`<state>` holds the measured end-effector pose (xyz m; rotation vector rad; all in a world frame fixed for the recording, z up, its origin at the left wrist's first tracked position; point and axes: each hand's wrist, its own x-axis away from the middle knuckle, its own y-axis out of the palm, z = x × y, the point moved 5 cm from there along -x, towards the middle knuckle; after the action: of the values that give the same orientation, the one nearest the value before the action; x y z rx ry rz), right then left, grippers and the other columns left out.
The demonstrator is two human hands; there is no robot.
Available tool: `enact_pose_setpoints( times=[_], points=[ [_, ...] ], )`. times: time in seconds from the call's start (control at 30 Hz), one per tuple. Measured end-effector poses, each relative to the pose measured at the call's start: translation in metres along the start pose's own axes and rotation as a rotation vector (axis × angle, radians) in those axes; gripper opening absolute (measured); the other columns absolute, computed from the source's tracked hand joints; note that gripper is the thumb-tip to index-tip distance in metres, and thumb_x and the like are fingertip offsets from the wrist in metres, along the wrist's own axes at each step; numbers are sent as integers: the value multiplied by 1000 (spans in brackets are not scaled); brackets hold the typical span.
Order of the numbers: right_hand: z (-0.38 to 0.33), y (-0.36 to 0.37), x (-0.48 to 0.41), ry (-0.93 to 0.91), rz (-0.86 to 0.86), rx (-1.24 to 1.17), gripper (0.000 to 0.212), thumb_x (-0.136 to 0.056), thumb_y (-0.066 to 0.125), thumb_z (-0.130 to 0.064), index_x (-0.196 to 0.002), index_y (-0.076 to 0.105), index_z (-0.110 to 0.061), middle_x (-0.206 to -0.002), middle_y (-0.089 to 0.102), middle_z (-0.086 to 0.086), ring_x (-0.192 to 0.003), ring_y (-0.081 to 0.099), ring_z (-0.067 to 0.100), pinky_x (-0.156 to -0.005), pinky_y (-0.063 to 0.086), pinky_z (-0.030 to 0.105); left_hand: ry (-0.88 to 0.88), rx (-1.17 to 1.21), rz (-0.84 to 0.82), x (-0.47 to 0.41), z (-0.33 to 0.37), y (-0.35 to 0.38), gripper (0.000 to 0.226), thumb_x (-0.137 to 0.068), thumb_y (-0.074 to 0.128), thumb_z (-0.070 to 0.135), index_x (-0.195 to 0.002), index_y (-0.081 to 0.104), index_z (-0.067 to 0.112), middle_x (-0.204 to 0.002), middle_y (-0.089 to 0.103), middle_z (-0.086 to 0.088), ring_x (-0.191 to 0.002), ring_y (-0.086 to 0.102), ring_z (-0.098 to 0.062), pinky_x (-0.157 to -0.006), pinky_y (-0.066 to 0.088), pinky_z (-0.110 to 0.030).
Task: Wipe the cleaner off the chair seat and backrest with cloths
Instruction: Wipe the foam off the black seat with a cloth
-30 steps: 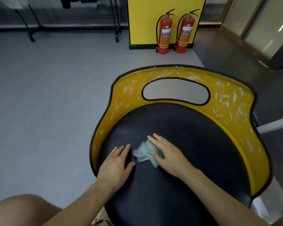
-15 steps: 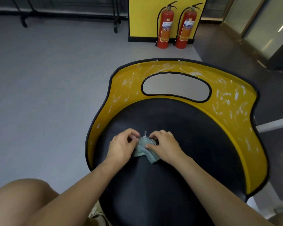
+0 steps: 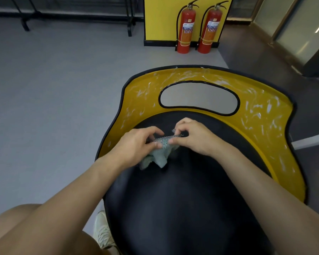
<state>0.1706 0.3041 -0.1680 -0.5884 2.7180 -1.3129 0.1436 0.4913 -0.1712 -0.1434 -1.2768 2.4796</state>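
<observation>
Left hand (image 3: pixel 136 143) and right hand (image 3: pixel 194 136) pinch crumpled cloth (image 3: pixel 161 158) (mesh-edged).

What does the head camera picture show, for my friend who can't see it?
The left hand and right hand pinch a green cloth over the chair's black seat. White cleaner streaks the yellow backrest. Two red fire extinguishers stand behind.

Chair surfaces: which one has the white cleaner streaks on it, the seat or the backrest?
The yellow backrest: white streaks run all along it. The black seat in front of it shows none.
</observation>
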Motion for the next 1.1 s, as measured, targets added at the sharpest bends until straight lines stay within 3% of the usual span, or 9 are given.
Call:
enact_pose_setpoints(
  times=[0.1,0.3,0.4,0.53,0.63,0.7,0.9,1.0,1.1],
  points=[
    [4,-19,9,-22,101,102,23,-85,76,-42,-75,62,-26,-105,54,-16,-102,54,6,-84,42,28,-8,-163,-50,-2,-3,3,15,-94,66,42,-106,67,32,-92,67,12,-88,62,-13,-75,51,-36],
    [1,-67,44,-118,456,201,23,-89,73,-35,-76,61,-20,-128,55,-6,-120,50,13,-94,39,30,168,-172,430,-1,17,-29,15,-97,61,38,-98,68,25,-90,66,7,-85,56,-16,-74,45,-37],
    [-3,-83,68,-167,516,232,20,-91,70,-33,-79,62,-20,-126,61,-8,-126,50,11,-100,38,27,227,-164,505,5,27,-39,21,-96,58,46,-96,65,27,-88,62,10,-83,52,-12,-70,42,-33],
    [20,-60,101,-14,163,264,10,-91,66,-40,-91,59,-32,-82,65,-12,-78,61,11,-69,48,34,312,-213,277,25,25,-24,7,-93,67,38,-95,64,32,-87,59,15,-78,53,-8,-64,45,-30],
    [42,-14,128,91,-172,376,11,-93,65,-39,-97,56,-37,-83,64,-14,-79,61,7,-69,45,28,218,-289,-121,41,7,12,12,-91,68,44,-97,66,34,-90,63,14,-86,60,-9,-76,51,-38],
    [51,13,140,99,-327,377,8,-94,64,-37,-98,57,-36,-88,64,-17,-83,61,3,-75,48,28,131,-333,-318,53,-4,37,16,-89,67,47,-100,64,36,-93,64,18,-95,61,-8,-80,47,-32],
    [54,38,134,216,-616,260,11,-87,69,-49,-94,68,-40,-93,68,-16,-88,62,1,-84,53,31,8,-372,-562,57,-9,64,10,-87,67,49,-92,63,42,-91,68,16,-91,62,-8,-81,49,-30],
    [49,37,114,187,-542,213,19,-87,64,-57,-91,73,-41,-88,71,-19,-86,63,-1,-83,53,28,-53,-286,-715,58,-5,71,14,-84,66,60,-84,68,47,-80,69,23,-81,62,2,-80,51,-26],
    [40,42,86,43,-237,332,33,-96,56,-49,-126,64,-37,-133,60,-17,-124,54,7,-102,46,34,-50,-232,-639,47,7,76,25,-86,59,67,-79,69,45,-77,67,22,-78,60,0,-76,50,-27]
  ],
)
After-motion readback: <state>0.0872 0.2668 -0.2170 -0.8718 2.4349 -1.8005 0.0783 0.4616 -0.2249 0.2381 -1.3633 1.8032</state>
